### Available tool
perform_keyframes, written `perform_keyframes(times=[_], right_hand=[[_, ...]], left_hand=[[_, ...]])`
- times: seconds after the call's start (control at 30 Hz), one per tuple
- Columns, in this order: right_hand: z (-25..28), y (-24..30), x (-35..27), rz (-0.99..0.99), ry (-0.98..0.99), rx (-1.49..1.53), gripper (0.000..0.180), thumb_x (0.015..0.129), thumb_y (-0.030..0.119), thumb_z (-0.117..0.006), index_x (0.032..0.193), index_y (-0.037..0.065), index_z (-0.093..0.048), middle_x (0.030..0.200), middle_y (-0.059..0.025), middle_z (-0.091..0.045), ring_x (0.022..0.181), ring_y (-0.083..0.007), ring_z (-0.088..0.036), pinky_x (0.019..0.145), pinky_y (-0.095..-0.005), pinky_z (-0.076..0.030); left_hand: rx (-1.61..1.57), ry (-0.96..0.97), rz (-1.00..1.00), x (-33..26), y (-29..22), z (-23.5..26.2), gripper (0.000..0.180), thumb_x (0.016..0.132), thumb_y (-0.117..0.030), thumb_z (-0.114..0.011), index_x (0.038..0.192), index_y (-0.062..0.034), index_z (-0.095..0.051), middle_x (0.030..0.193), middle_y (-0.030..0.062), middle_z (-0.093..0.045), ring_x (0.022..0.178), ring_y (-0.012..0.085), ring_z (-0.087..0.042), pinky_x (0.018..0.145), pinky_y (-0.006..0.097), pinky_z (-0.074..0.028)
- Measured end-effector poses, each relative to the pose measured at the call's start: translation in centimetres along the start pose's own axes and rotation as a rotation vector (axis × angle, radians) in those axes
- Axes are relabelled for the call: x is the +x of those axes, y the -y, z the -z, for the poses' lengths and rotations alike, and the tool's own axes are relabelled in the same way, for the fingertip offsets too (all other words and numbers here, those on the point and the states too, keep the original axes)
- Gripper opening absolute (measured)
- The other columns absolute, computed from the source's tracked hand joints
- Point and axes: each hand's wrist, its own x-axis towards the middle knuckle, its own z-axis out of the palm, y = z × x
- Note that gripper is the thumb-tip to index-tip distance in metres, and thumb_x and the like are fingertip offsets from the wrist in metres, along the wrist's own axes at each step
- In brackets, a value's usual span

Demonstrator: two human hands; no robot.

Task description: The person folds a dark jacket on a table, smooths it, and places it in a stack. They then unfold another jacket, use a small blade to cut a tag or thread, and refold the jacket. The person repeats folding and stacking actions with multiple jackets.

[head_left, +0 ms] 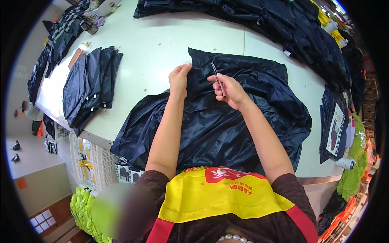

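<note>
A shiny black garment (227, 129) lies spread and wrinkled on the pale table in front of me, its near part hanging over the front edge. My left hand (179, 81) is closed in a pinch on the garment's far left edge. In my right hand (231, 91), a slim pair of thread snips (219, 83) is wrapped by the fingers, its narrow tips pointing away from me over the cloth. The tips are a short way right of my left fingers. Whether they touch the cloth I cannot tell.
Folded black garments (91, 85) are stacked at the left. A long dark pile (259, 20) runs along the far side. At the right lie flat black packs (334, 125) and a white cylinder (345, 163). A white crate (103, 162) stands below the table's left edge.
</note>
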Motion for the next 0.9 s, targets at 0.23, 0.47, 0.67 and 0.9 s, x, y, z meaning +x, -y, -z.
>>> perform_keyframes(times=[0.23,0.47,0.67,0.9], right_hand=[[-2.7,1.6,0.4,-0.169,0.107,0.088,0.041,0.098,0.036,-0.036,0.101,0.000,-0.056,0.058,0.0050,-0.045,0.043,-0.0019,-0.039,0.036,-0.0148,-0.031],[-2.8,2.0,2.0,-0.188,0.010,-0.014,0.039,0.097,0.036,-0.040,0.093,0.002,-0.057,0.055,0.0058,-0.043,0.041,-0.0008,-0.035,0.034,-0.0146,-0.029],[-2.4,1.9,2.0,-0.190,-0.004,-0.018,0.038,0.096,0.036,-0.040,0.093,0.002,-0.057,0.055,0.0064,-0.043,0.040,-0.0004,-0.035,0.035,-0.0147,-0.028],[-3.2,2.1,2.0,-0.194,0.017,-0.062,0.038,0.096,0.036,-0.041,0.092,0.002,-0.057,0.055,0.0064,-0.043,0.040,-0.0001,-0.035,0.034,-0.0147,-0.028]], left_hand=[[-0.037,0.072,-0.039,0.0,0.2,1.4,0.018,0.085,-0.016,-0.063,0.091,0.0014,-0.061,0.084,0.0063,-0.064,0.079,0.0121,-0.057,0.074,0.023,-0.044],[0.044,0.012,-0.099,-0.6,0.4,0.6,0.018,0.084,-0.016,-0.063,0.087,0.0015,-0.062,0.082,0.0052,-0.063,0.075,0.0104,-0.056,0.070,0.023,-0.043],[0.184,0.064,-0.072,-0.5,0.8,0.6,0.016,0.082,-0.014,-0.064,0.082,0.0015,-0.064,0.075,0.0021,-0.061,0.067,0.0084,-0.052,0.063,0.023,-0.043],[0.097,0.024,-0.194,-0.6,1.0,0.3,0.014,0.083,-0.011,-0.061,0.084,0.0026,-0.062,0.074,0.0010,-0.060,0.067,0.0081,-0.051,0.062,0.022,-0.041]])
